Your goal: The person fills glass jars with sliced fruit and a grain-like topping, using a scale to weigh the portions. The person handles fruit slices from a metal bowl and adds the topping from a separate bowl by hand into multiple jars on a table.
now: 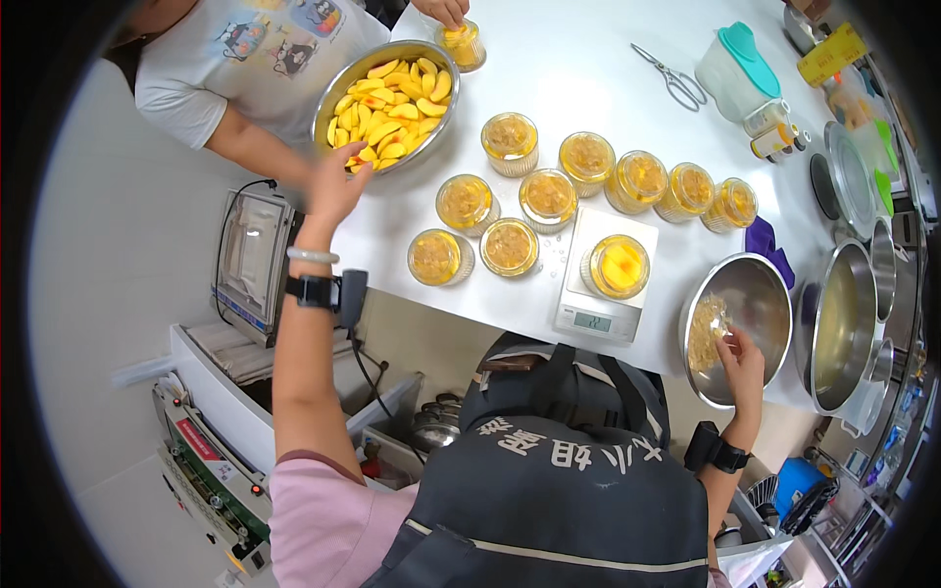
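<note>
My left hand (338, 191) is at the near rim of a large steel bowl (453, 110) filled with yellow peach slices (390, 110). Its fingers are apart, and no slice shows clearly in them. Down in a second steel bowl (765, 294), my right hand (743, 361) has its fingertips closed on a pale, translucent, jelly-like clump (721, 328). More of the same beige stuff (703, 343) lies in that bowl. Between my hands, a glass jar (615, 267) with yellow fruit pieces stands on a white kitchen scale (637, 235).
Several ribbed glass jars (547, 199) with beige-topped yellow contents stand behind and left of the scale. Across the table, a co-worker's hand (446, 10) is over another jar (461, 47). Scissors (671, 76), a teal-lidded container (740, 73), a purple cloth (769, 250) and more bowls (841, 323) lie rightward.
</note>
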Motion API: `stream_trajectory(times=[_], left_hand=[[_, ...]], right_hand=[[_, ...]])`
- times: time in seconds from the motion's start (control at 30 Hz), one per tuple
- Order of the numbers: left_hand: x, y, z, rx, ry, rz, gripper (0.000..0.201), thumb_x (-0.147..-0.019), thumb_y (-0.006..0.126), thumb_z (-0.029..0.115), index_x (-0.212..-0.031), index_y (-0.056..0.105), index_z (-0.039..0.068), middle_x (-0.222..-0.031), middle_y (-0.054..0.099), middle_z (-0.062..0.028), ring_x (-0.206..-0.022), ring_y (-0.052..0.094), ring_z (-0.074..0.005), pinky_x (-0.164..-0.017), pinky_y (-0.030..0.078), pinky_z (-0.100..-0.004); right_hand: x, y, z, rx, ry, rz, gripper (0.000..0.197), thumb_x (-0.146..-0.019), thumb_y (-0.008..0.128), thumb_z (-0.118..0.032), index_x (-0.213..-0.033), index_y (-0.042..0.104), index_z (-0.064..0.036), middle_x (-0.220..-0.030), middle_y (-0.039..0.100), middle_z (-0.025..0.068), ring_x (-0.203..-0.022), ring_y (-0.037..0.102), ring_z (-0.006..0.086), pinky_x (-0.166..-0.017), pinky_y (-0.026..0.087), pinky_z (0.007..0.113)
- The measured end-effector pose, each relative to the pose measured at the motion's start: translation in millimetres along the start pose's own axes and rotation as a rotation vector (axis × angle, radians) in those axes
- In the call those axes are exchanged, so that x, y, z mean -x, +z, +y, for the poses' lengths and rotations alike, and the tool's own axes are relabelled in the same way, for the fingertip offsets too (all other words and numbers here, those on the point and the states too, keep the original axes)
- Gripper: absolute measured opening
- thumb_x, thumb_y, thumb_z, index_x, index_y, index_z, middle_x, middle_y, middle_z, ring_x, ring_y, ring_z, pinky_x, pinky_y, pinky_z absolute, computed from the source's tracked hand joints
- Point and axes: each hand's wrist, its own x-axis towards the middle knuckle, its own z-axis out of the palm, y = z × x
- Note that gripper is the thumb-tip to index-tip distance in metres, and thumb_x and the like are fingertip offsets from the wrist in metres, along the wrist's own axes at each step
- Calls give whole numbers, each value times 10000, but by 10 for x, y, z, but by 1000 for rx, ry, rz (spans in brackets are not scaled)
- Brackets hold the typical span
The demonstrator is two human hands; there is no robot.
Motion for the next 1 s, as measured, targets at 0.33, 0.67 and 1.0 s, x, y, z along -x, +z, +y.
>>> stream_trajectory(times=[0.33, 0.67, 1.0], left_hand=[[-875, 549, -749, -63, -72, -630, 399, -863, 563, 142, -1247, 554, 33, -1109, 637, -162, -1013, 596, -237, -884, 449, -291], [-1101, 616, -708, -208, 10, -503, 352, -846, 623, 201, -1161, 585, 47, -986, 654, -175, -982, 615, -278, -850, 456, -339], [-990, 253, -552, -130, -53, -134, 348, -853, 601, 147, -1175, 523, 42, -813, 641, -169, -606, 662, -208, -554, 497, -340]], right_hand=[[-54, -18, -191, 108, 10, 7, 370, -839, 665, -216, -1137, 610, -5, -936, 679, 172, -851, 676, 257, -744, 513, 339], [-2, 26, -164, 127, 97, -25, 374, -842, 659, -218, -1145, 611, -3, -927, 682, 160, -848, 678, 249, -728, 508, 329], [-36, 37, -174, 134, 63, -14, 385, -841, 652, -223, -1157, 605, -8, -940, 681, 161, -862, 675, 260, -749, 505, 352]])
